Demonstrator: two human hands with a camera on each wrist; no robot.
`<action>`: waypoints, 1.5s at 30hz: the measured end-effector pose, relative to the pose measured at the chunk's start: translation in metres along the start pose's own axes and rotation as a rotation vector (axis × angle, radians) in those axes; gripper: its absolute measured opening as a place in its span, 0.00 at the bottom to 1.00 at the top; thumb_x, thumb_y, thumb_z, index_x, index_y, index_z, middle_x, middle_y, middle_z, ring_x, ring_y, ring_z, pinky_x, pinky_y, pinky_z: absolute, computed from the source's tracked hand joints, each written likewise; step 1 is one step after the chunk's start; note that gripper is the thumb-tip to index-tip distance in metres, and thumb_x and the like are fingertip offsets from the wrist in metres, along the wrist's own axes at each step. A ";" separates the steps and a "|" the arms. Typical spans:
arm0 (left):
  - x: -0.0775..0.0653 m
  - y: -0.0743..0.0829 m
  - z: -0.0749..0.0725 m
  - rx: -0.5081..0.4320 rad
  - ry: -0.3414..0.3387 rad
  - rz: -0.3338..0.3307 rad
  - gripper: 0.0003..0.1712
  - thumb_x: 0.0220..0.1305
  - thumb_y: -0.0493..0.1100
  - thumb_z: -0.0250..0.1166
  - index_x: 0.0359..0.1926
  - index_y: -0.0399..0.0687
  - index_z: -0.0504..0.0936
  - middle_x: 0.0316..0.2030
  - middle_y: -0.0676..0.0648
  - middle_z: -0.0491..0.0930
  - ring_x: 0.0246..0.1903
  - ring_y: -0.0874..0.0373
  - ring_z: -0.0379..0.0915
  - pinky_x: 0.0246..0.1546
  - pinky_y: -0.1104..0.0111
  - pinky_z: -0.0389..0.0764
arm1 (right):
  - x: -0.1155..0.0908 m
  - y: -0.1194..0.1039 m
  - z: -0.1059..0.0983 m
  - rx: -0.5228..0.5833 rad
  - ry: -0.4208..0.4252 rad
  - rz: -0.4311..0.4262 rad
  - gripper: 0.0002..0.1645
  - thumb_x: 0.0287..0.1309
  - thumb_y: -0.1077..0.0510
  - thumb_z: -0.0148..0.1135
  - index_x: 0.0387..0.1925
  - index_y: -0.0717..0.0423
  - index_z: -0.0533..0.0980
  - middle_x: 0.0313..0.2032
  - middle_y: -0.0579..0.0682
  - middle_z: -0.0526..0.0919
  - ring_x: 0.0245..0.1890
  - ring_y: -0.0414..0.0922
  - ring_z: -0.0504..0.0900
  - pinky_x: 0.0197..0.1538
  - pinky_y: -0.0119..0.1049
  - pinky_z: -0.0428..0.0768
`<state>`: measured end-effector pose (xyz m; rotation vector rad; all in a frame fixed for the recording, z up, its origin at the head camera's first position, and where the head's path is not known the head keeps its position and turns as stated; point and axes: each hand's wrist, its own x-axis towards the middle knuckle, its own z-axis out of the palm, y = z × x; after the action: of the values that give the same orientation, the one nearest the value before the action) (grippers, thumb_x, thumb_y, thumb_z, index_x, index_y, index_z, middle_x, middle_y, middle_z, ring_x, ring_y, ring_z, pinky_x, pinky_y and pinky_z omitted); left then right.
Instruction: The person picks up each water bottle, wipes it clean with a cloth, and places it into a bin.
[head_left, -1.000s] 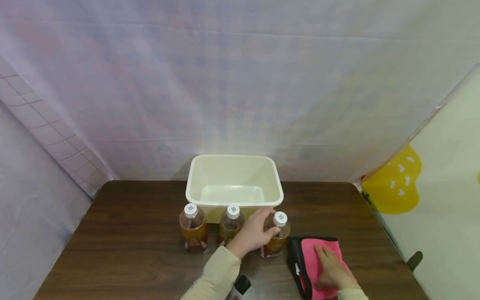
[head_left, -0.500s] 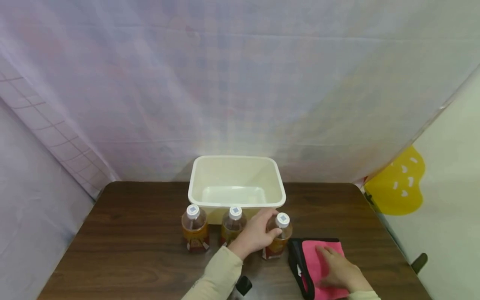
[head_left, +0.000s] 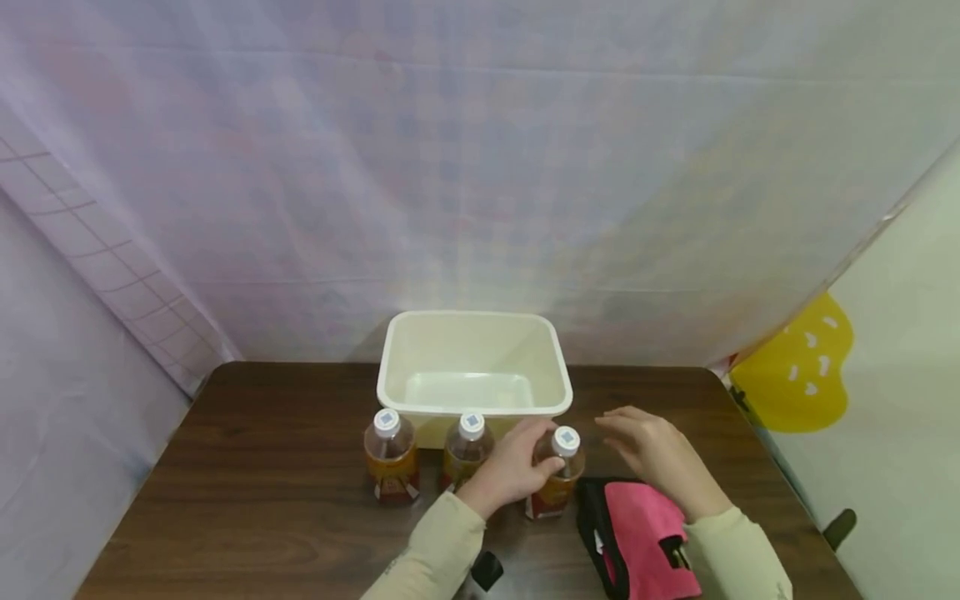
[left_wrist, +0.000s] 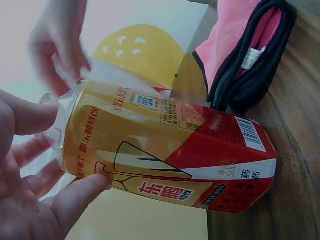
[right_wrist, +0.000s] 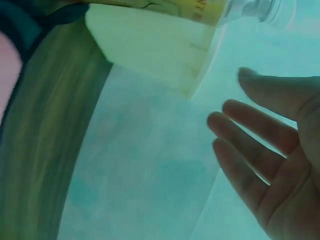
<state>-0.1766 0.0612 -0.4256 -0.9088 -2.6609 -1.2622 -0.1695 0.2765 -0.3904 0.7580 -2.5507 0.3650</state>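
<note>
My left hand (head_left: 513,467) grips the upper part of the rightmost drink bottle (left_wrist: 150,145), with thumb and fingers around its shoulder. This bottle has a white cap and a gold and red label and stands upright on the table. Two matching bottles, a left one (head_left: 392,458) and a middle one (head_left: 468,450), stand in line with it; my wrist partly covers the middle one. My right hand (head_left: 660,454) is raised to the right of the gripped bottle, fingers spread and holding nothing. Under it lies a folded pink fabric piece (head_left: 645,542) with black edging and a white tag.
Behind the bottles a cream plastic bin (head_left: 474,404) stands with nothing in it. A small black object (head_left: 487,571) lies near my left sleeve. The brown wooden table (head_left: 247,500) ends at hanging cloth behind and at the sides.
My right hand has lifted off the pink fabric piece and moved forward, toward the bottle's side. A dark opening now shows in the fabric. My left hand stays on the bottle.
</note>
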 end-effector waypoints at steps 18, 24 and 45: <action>0.000 0.000 0.006 -0.028 0.069 0.038 0.22 0.51 0.47 0.68 0.46 0.45 0.74 0.48 0.48 0.75 0.49 0.58 0.72 0.51 0.70 0.71 | 0.041 0.001 0.045 0.074 0.032 -0.062 0.06 0.43 0.59 0.70 0.28 0.53 0.81 0.31 0.45 0.79 0.31 0.41 0.78 0.34 0.38 0.78; 0.001 0.001 0.003 -0.018 0.065 0.012 0.22 0.49 0.49 0.69 0.45 0.46 0.76 0.46 0.49 0.77 0.48 0.57 0.73 0.50 0.68 0.72 | 0.042 0.000 0.050 0.103 0.101 -0.066 0.06 0.40 0.61 0.71 0.24 0.53 0.81 0.28 0.45 0.78 0.29 0.40 0.77 0.33 0.37 0.77; -0.004 0.061 -0.095 0.007 -0.047 0.063 0.18 0.45 0.48 0.71 0.39 0.51 0.78 0.35 0.55 0.79 0.36 0.61 0.74 0.36 0.71 0.74 | 0.046 -0.004 0.045 0.160 0.022 0.046 0.04 0.40 0.66 0.69 0.22 0.56 0.81 0.24 0.45 0.77 0.25 0.39 0.74 0.30 0.35 0.77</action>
<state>-0.1590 0.0206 -0.3212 -1.0258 -2.6470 -1.2325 -0.2164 0.2360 -0.4060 0.7482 -2.5439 0.5954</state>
